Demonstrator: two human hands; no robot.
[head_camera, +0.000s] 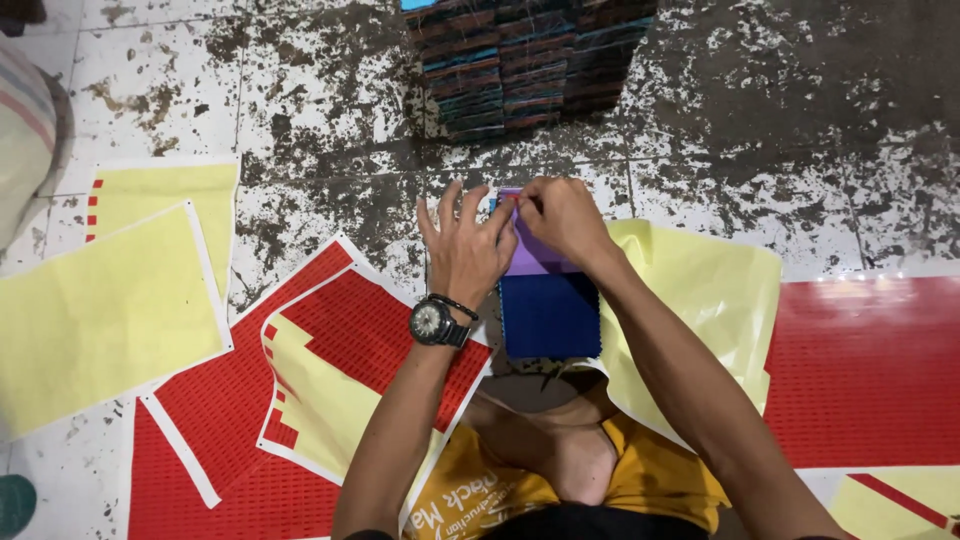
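Observation:
My left hand (466, 247), with a black watch on the wrist, lies fingers spread on the floor and presses the left edge of a purple fabric swatch (537, 256). My right hand (560, 212) pinches something small and red at the swatch's top edge. Directly below the purple one lies a dark blue swatch (549, 315). Both swatches rest on the stained tile floor in front of my knee.
A stack of dark fabric swatches (525, 65) stands at the top centre. Red sticker sheets (340, 330) and pale yellow backing sheets (100, 300) lie at left; another yellow sheet (715, 295) and a red sheet (865, 370) lie at right.

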